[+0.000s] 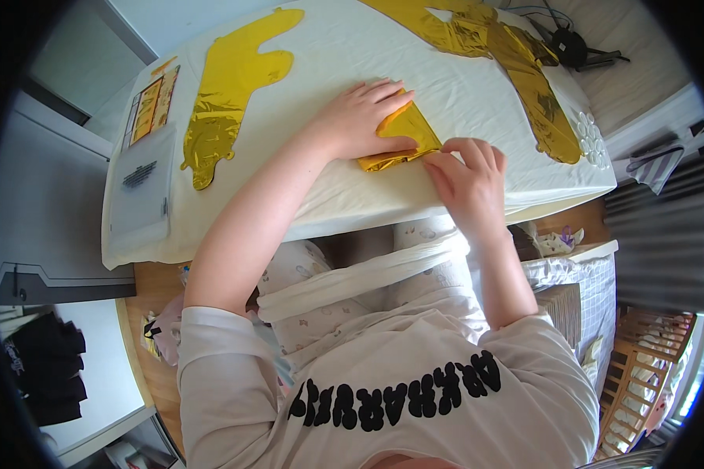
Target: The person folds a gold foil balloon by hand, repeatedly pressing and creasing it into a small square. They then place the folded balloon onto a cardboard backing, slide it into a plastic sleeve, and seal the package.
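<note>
A wooden crib [624, 374] stands near a grey curtain [657, 230], black clothing [47, 367] at left.

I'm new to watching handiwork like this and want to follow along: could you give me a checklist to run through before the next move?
1. Left hand steadying the folded gold foil: ok, it lies across it.
2. Right hand at the foil's edge: ok, its fingertips meet the near right corner.
3. Foil's near edge smooth: not ok, it looks crumpled.
4. Underside of the foil flat: cannot tell, it is hidden.
5. Flat gold foil shape out of the way: ok, it lies apart, left of the hands.
</note>
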The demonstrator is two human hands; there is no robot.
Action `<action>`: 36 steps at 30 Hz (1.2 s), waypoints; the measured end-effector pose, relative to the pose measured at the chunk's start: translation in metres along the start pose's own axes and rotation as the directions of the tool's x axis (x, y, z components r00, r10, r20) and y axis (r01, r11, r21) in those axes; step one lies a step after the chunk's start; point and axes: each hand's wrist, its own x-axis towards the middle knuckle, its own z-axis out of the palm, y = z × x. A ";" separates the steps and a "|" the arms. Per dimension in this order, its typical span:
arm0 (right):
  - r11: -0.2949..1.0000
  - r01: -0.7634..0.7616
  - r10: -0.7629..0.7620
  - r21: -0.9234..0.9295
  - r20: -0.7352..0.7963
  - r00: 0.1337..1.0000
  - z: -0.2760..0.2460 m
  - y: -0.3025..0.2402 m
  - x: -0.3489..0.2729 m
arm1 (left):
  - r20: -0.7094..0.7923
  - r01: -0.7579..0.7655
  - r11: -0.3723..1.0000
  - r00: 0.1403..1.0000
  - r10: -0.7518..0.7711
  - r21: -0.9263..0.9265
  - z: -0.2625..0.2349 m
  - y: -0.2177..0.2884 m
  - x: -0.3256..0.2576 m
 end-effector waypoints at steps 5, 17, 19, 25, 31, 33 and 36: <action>0.984 0.162 -0.159 -0.075 0.055 0.986 -0.004 0.010 0.015 | 0.016 0.016 1.000 1.000 -0.016 -0.008 -0.002 0.001 -0.001; 0.990 0.142 -0.134 -0.023 0.213 0.968 -0.004 0.013 0.017 | 0.023 0.000 0.999 1.000 0.001 -0.039 -0.002 -0.001 0.000; 0.994 0.113 -0.110 0.000 0.243 0.964 -0.005 0.012 0.015 | 0.020 -0.002 1.000 1.000 0.003 -0.024 -0.001 -0.001 0.000; 0.997 0.075 -0.072 0.005 0.334 0.940 -0.009 0.011 0.006 | 0.037 0.012 1.000 0.999 -0.010 -0.029 -0.003 0.000 -0.001; 0.997 0.076 -0.072 0.002 0.320 0.945 -0.016 0.016 -0.002 | 0.051 0.016 0.999 0.999 -0.015 -0.030 -0.004 0.001 0.001; 0.998 0.069 -0.065 -0.001 0.303 0.951 -0.018 0.016 -0.004 | 0.049 0.013 1.000 0.999 -0.012 -0.022 -0.004 0.001 0.001; 0.989 0.099 -0.073 -0.108 0.220 0.973 -0.020 0.015 -0.003 | 0.049 0.014 1.000 0.999 -0.014 -0.011 -0.003 0.001 0.000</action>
